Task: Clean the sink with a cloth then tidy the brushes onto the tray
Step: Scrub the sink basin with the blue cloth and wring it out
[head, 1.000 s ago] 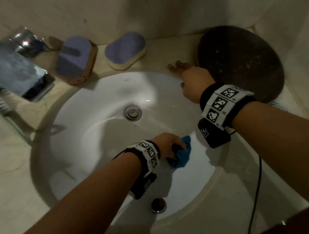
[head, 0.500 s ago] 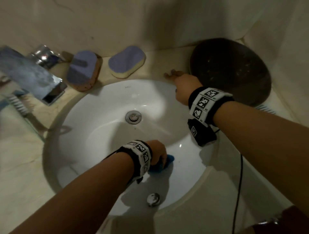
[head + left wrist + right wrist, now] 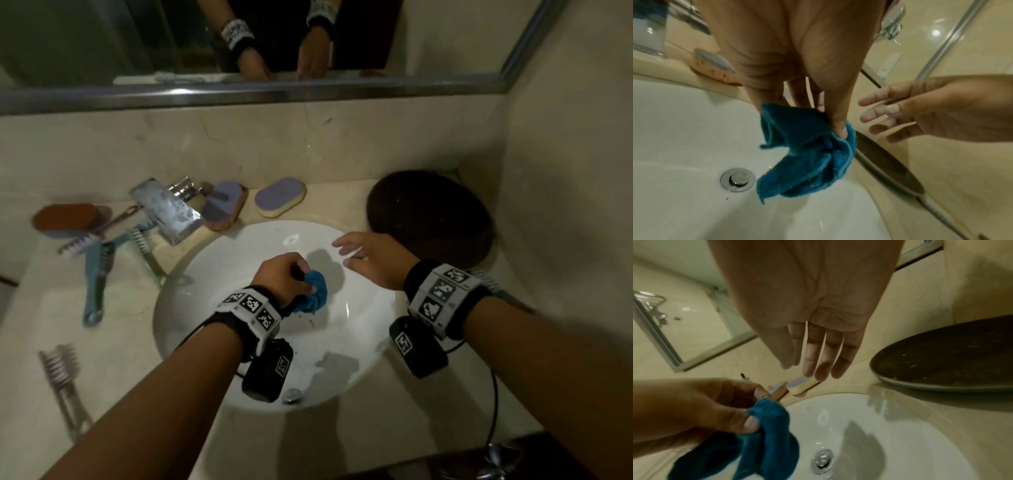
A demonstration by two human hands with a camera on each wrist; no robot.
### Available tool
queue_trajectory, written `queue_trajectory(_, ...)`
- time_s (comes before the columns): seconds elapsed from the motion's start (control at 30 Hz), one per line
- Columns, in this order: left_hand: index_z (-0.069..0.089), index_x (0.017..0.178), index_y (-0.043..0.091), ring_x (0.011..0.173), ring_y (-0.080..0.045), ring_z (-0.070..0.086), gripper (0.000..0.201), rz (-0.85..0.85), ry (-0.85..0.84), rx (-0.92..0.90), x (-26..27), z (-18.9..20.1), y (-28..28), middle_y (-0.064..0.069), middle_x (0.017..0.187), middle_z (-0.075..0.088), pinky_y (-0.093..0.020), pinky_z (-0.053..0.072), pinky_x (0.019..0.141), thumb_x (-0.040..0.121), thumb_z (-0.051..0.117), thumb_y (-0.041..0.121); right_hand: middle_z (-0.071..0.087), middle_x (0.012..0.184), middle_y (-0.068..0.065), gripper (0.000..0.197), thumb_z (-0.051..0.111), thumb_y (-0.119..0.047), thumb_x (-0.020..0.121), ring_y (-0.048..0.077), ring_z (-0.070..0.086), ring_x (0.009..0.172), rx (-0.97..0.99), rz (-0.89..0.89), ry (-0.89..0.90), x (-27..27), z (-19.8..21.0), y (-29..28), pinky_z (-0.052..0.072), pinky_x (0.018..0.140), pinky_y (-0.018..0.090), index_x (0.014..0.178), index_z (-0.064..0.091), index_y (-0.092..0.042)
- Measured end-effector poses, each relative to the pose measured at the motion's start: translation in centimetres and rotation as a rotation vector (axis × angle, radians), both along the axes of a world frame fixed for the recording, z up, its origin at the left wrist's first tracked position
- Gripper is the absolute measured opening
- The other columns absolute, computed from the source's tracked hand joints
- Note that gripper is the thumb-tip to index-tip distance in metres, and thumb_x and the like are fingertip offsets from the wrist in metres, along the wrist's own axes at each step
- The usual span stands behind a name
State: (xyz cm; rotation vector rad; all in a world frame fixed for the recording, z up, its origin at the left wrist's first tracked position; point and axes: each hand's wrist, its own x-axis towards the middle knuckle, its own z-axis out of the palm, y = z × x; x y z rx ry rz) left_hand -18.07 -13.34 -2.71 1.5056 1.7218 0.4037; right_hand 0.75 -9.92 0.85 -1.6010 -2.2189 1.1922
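My left hand (image 3: 284, 274) pinches a crumpled blue cloth (image 3: 315, 291) and holds it up above the white sink (image 3: 212, 274); in the left wrist view the cloth (image 3: 807, 154) hangs from thumb and fingers over the drain (image 3: 737, 179). My right hand (image 3: 370, 260) hovers over the sink's far right side, fingers spread and straight, holding nothing. A dark round tray (image 3: 431, 219) lies on the counter at the back right. Several brushes (image 3: 99, 260) lie on the counter left of the sink, and another brush (image 3: 61, 377) nearer the front.
A chrome tap (image 3: 168, 209) juts over the sink's left rim. Two purple-topped sponges (image 3: 281, 200) sit behind the sink and a brown one (image 3: 65, 217) at far left. A mirror (image 3: 239, 44) runs along the wall. A cable (image 3: 493, 394) hangs from my right wrist.
My left hand lifted the cloth off the basin's near wall and raised it mid-sink. My right hand left the sink's far rim and now hovers. The head view pulled back.
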Motion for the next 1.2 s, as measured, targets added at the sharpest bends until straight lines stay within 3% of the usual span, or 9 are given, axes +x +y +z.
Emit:
queue_trajectory(0.1,0.059,0.085,0.016,0.077,-0.016,0.055,0.024,0.139,-0.072,0.043,0.2,1.8,-1.1,0.005,0.078,0.058,-0.018,0.039,0.055,0.074,0.078,0.026,0.061,0.118,0.004,0.039,0.065,-0.014,0.085,0.017,0.062,0.101,-0.082,0.02,0.079,0.0,1.2,-1.6,0.05,0.094,0.031,0.122,0.055,-0.021)
queue_trajectory(0.23,0.056,0.079,0.016,0.068,-0.016,0.058,0.026,0.272,-0.183,0.074,0.6,4.8,-2.0,0.005,0.072,0.06,-0.019,0.04,0.051,0.077,0.074,0.034,0.059,0.118,0.005,0.055,0.073,-0.02,0.077,0.018,0.063,0.1,-0.185,0.038,0.175,-0.7,2.9,-3.5,0.052,0.089,0.027,0.126,0.049,-0.022)
queue_trajectory(0.33,0.054,0.074,0.017,0.066,-0.018,0.058,0.03,0.299,-0.221,0.071,1.1,7.1,-2.3,0.001,0.069,0.062,-0.027,0.044,0.058,0.078,0.071,0.041,0.059,0.108,0.005,0.056,0.076,-0.021,0.074,0.022,0.064,0.097,-0.153,-0.027,0.214,-1.6,4.1,-4.1,0.054,0.088,0.034,0.121,0.046,-0.023)
queue_trajectory(0.47,0.055,0.079,0.015,0.076,-0.029,0.068,0.04,0.31,-0.349,0.016,1.0,9.9,-3.1,-0.008,0.081,0.07,-0.042,0.056,0.079,0.063,0.082,0.041,0.062,0.102,0.014,0.036,0.067,-0.007,0.078,0.03,0.064,0.092,-0.074,-0.073,0.217,-2.1,5.5,-3.6,0.055,0.08,0.042,0.102,0.049,-0.026)
queue_trajectory(0.63,0.056,0.084,0.019,0.07,-0.014,0.062,0.035,0.188,-0.22,-0.04,-1.2,11.9,-4.3,0.0,0.081,0.065,-0.03,0.055,0.069,0.066,0.08,0.0,0.066,0.093,0.013,0.027,0.06,-0.003,0.081,0.026,0.064,0.083,-0.049,-0.018,0.203,-2.0,7.0,-2.6,0.054,0.077,0.036,0.094,0.056,-0.026)
queue_trajectory(0.77,0.065,0.085,0.017,0.063,-0.009,0.058,0.006,0.14,-0.073,0.011,-2.7,12.4,-4.8,0.004,0.072,0.064,-0.02,0.048,0.064,0.082,0.069,0.014,0.064,0.084,0.008,0.022,0.051,0.002,0.084,0.014,0.057,0.067,-0.045,-0.041,0.208,-2.3,7.7,-2.0,0.046,0.061,0.022,0.092,0.06,-0.018)
queue_trajectory(0.87,0.064,0.078,0.019,0.072,-0.011,0.056,0.01,0.147,-0.065,0.053,-3.7,12.4,-4.9,0.006,0.072,0.06,-0.018,0.042,0.064,0.088,0.063,0.018,0.061,0.074,0.001,0.016,0.052,-0.003,0.088,0.011,0.055,0.063,-0.013,-0.025,0.188,-2.6,7.7,-1.9,0.041,0.056,0.016,0.086,0.057,-0.018)
queue_trajectory(1.0,0.058,0.067,0.024,0.069,-0.01,0.052,0.023,0.177,-0.094,0.071,-4.1,12.2,-5.3,0.007,0.069,0.057,-0.021,0.04,0.065,0.09,0.061,0.021,0.062,0.083,0.003,0.011,0.059,-0.012,0.086,0.022,0.061,0.082,0.05,-0.038,0.166,-2.8,7.6,-2.0,0.049,0.076,0.031,0.083,0.057,-0.023)
queue_trajectory(1.2,0.056,0.071,0.024,0.077,-0.017,0.052,0.023,0.208,-0.144,0.096,-4.2,12.1,-5.8,0.002,0.073,0.056,-0.03,0.042,0.075,0.094,0.053,0.024,0.064,0.094,0.001,0.017,0.067,-0.012,0.08,0.02,0.062,0.089,-0.004,0.019,0.258,-3.8,8.8,-4.2,0.05,0.081,0.029,0.092,0.061,-0.023)
